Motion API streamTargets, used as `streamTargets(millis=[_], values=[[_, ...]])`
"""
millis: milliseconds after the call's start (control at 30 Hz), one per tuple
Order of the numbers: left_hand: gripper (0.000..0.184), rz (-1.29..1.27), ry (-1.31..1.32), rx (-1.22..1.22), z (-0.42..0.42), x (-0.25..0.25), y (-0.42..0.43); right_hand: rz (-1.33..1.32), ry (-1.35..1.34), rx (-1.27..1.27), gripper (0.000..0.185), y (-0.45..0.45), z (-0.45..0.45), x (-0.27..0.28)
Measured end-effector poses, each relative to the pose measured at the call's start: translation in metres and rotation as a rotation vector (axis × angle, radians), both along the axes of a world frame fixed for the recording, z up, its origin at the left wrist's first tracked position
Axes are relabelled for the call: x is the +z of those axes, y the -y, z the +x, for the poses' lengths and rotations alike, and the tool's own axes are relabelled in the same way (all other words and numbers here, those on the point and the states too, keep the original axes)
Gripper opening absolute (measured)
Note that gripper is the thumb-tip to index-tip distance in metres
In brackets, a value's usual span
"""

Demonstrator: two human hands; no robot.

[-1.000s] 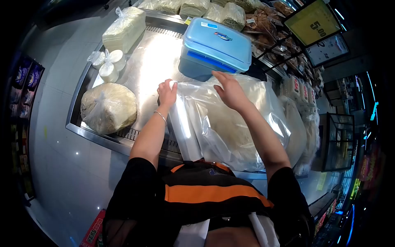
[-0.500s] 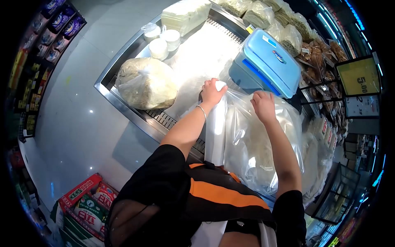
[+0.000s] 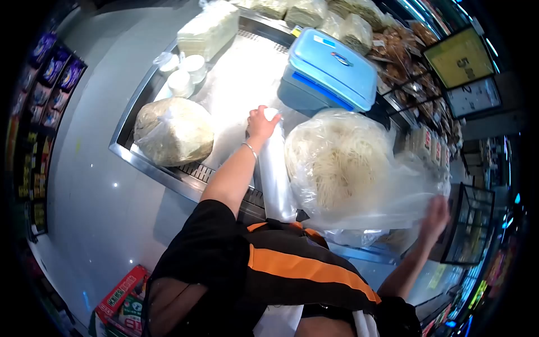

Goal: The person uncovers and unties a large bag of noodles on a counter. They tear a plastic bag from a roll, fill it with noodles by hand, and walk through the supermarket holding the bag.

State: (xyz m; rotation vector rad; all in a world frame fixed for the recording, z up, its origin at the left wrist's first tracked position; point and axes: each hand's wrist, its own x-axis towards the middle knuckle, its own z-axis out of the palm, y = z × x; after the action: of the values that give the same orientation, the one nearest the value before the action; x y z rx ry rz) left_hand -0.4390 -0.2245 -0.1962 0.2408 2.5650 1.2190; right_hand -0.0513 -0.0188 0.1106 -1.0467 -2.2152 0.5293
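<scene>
My left hand (image 3: 262, 123) is wrapped round the far end of a white roll of clear plastic bags (image 3: 277, 180). The roll lies lengthwise, its near end close to my apron. To the right of the roll sits a big clear bag of pale noodles (image 3: 345, 163). A thin sheet of clear plastic (image 3: 398, 194) stretches over its right side toward my right hand (image 3: 435, 219). That hand is motion-blurred, with its fingers closed at the plastic's edge.
Beyond the noodles stands a blue lidded box (image 3: 334, 67). At the left are a tied bag (image 3: 174, 132), white tubs (image 3: 181, 83) and a wrapped pale stack (image 3: 208, 31). A metal rim (image 3: 157, 177) edges the counter. Price signs (image 3: 460, 59) stand at the right.
My right hand has moved right and toward me from beside the roll, drawing plastic with it. The noodles are more plainly visible. My left hand stays on the roll; the view has shifted.
</scene>
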Motion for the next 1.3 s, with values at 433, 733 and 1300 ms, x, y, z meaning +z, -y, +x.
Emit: streamTargets(millis=[433, 733, 1300], values=[[0.092, 0.608, -0.405, -1.294, 0.204, 0.249, 0.005, 0.263, 0.097, 0.717, 0.020, 0.122, -0.031, 0.028], [0.031, 1.079, 0.401, -0.627, 0.138, 0.216, 0.089, 0.145, -0.160, 0.133, 0.054, -0.013, 0.033, -0.060], [0.051, -0.353, -0.498, -0.292, 0.072, 0.116, 0.141, -1.324, -0.355, 0.625, 0.014, 0.063, 0.055, -0.126]])
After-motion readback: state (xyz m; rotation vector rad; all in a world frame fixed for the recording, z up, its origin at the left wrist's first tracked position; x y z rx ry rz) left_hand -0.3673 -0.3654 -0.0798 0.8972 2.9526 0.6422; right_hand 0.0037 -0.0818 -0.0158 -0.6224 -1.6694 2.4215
